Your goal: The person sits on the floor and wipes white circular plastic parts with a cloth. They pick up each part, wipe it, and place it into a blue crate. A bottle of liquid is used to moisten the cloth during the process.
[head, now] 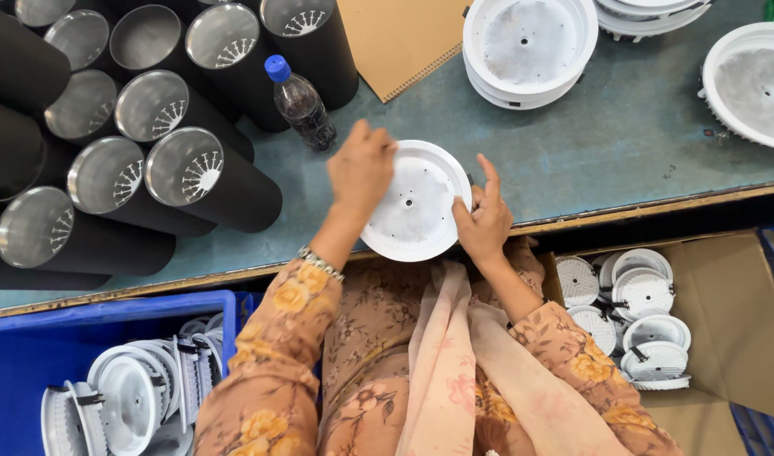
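- Pretty bright, even light from overhead, colours look clean.
- Shiny insides of the black tubes (184, 165) catch glare.
- Soft, short shadows on the table (624, 143).
- Mostly sharp; slight wide-angle bending at the edges, and the blue crate (15, 355) sits dimmer.

- My one view comes from the camera on my head, looking almost straight down over my lap and the workbench (624, 143).
- It sits close enough that my forearms fill the lower middle of the frame.
- The far side of the bench runs along the top edge; bins flank my knees at the lower corners.
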